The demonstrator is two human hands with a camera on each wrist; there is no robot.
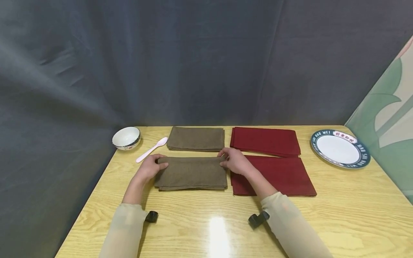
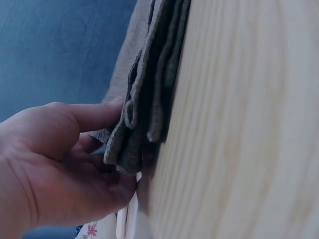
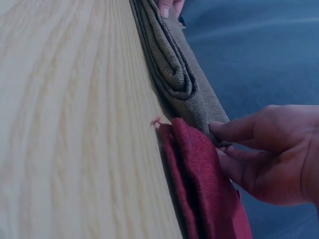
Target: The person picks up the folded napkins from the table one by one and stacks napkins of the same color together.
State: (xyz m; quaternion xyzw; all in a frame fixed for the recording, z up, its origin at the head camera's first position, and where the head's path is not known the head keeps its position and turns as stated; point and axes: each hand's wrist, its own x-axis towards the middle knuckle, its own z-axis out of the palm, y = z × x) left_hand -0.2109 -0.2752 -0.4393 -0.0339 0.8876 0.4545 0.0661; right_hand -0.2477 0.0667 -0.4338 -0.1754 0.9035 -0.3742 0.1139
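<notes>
We see both hands at work on the near brown cloth [image 1: 193,173], which lies folded on the pale wooden desk [image 1: 180,215], between the two arms. The left hand [image 1: 150,167] has its grip on the far left corner, the thumb on the upper face and the other fingers at the edge; in the left wrist view we can make out several stacked layers there. The right hand [image 1: 237,163] pinches the far right corner between thumb and fingers, and in the right wrist view we see a rounded fold along that side.

Just behind it we find the far brown cloth [image 1: 196,139], also folded flat. To the right lie the near red cloth [image 1: 284,175], which the right forearm crosses above, and the far red cloth [image 1: 264,140] behind it. At the left we have a pink spoon [image 1: 151,149], slanting beside a white bowl [image 1: 127,136]; near the right edge sits a blue-rimmed plate [image 1: 338,149]. A dark curtain [image 1: 206,61] hangs behind everything.
</notes>
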